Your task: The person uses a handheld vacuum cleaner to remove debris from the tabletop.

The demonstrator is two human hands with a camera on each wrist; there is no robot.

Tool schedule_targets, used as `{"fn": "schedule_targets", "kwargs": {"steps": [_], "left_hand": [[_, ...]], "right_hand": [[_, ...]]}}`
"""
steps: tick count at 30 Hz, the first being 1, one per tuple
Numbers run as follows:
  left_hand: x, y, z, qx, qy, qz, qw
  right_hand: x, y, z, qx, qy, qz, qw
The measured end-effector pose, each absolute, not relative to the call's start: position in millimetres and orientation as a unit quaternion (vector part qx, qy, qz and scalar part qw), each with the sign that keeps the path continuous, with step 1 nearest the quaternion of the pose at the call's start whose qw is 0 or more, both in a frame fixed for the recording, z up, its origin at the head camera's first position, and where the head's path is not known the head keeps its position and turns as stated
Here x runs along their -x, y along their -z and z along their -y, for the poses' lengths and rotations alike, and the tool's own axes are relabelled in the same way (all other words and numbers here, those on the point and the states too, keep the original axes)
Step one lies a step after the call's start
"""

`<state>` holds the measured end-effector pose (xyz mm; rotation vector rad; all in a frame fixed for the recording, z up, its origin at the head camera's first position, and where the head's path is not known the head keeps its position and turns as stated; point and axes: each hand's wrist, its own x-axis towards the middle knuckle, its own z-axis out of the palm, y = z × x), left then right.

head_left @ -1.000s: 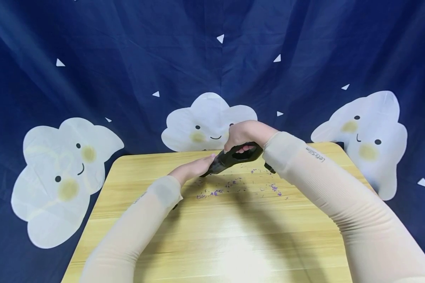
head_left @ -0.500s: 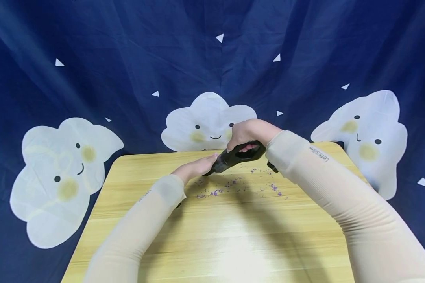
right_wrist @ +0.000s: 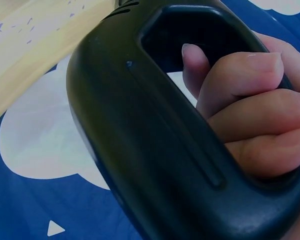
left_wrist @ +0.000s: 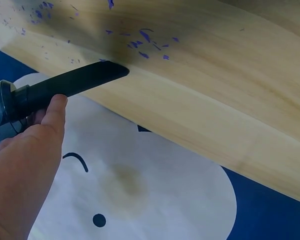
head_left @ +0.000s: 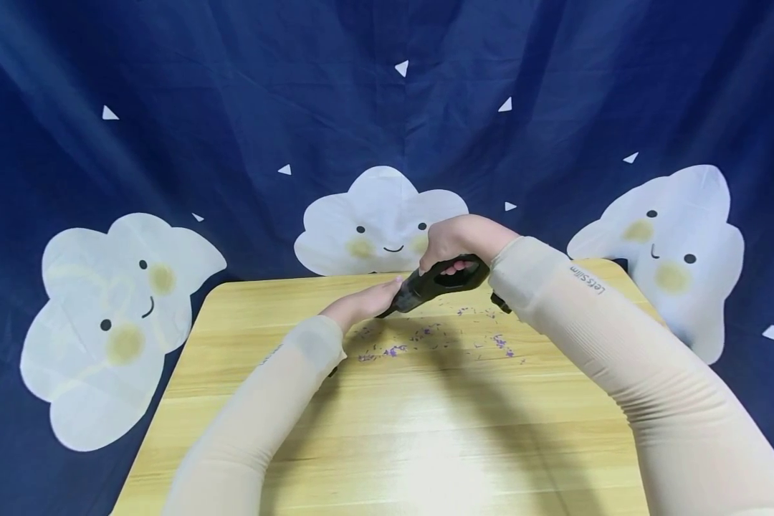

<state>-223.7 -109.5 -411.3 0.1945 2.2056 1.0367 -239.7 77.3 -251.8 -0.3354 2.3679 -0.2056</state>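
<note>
A black handheld vacuum cleaner [head_left: 426, 287] slants over the far part of the table, its nozzle tip down to the left. My right hand [head_left: 454, 240] grips its loop handle; in the right wrist view the fingers [right_wrist: 250, 95] curl through the handle opening. At the front end my left hand [head_left: 364, 301] holds the vacuum, with one finger along the flat nozzle [left_wrist: 70, 86] in the left wrist view and others partly hidden behind the body. Small purple scraps [head_left: 396, 350] lie scattered on the wood under and in front of the vacuum; more scraps [left_wrist: 140, 42] show beside the nozzle.
The light wooden table [head_left: 361, 437] has its far edge just behind the hands. A dark blue curtain [head_left: 245, 93] with smiling white clouds [head_left: 380, 197] hangs behind it. Arm shadows and a bright glare fall on the tabletop.
Both hands and the vacuum cleaner have slid slightly to the right, the nozzle tip with them. The grips look the same, and the visible purple scraps look much as before.
</note>
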Motion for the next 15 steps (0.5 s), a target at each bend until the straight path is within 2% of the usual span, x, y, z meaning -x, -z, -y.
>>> {"fn": "schedule_targets", "kwargs": {"steps": [15], "left_hand": [[226.2,413.5,101.6,-0.097,-0.406,-0.848,0.326]], "right_hand": [[240.1,249.9,-83.4,0.125,0.079,-0.919,0.365]]}}
